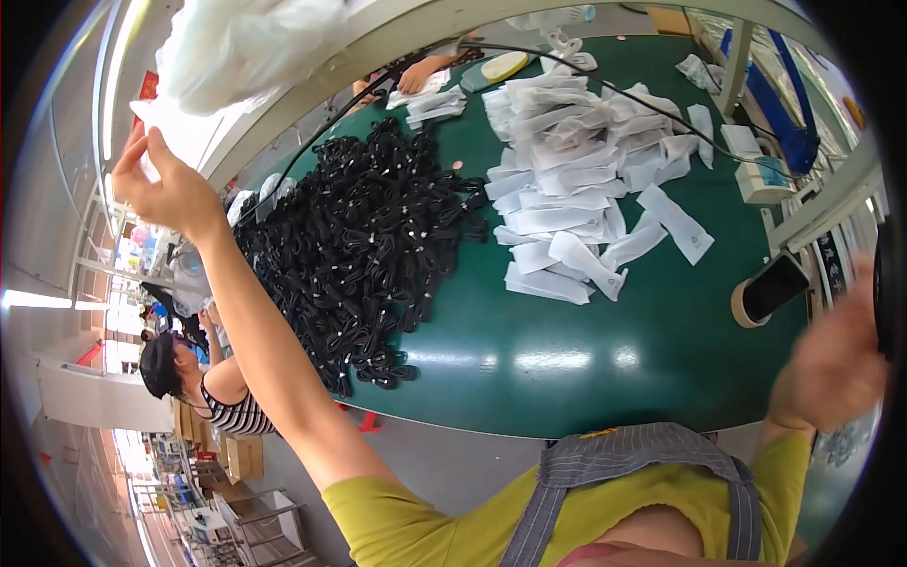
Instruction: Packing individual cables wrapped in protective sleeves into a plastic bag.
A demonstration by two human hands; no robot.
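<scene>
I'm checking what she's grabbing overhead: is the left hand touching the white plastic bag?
Touching. In the head view the left hand is raised, its fingertips pinching the lower corner of the white plastic bag.

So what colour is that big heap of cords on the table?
Black cords, on a dark green table; head view.

Factory packing line: long green worktable [586,369] heaped with bundled black cables [364,241] and white pouches [586,180], tape roll [770,288], shelving, other workers nearby.

1 heap black cord bundles [364,250] at 9 o'clock, too many to count; 1 heap white sleeves [586,180] at 12; 1 tape roll [770,289] at 3.
</scene>
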